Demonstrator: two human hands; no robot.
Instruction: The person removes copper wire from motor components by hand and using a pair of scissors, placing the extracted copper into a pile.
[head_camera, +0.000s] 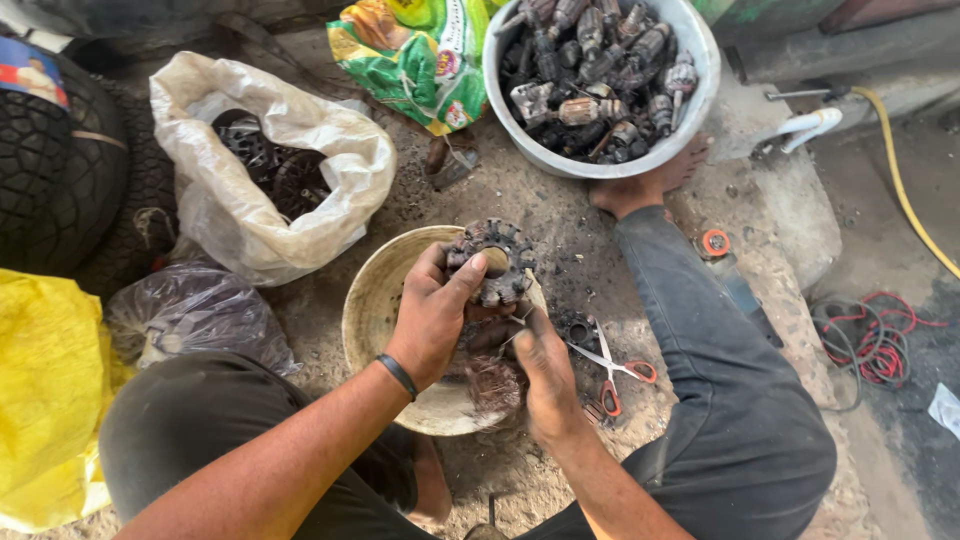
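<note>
Dirt floor; stator (492, 262) in left grip (432, 318).

Dusty concrete floor (560, 230) w/ daylight; black tyres (55, 170) at left, yellow hose (900, 180) at right.

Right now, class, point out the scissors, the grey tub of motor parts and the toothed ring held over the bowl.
scissors (610, 372): head view, the pivot.
grey tub (700, 90): head view, right rim.
toothed ring (505, 285): head view, lower right edge.
</note>
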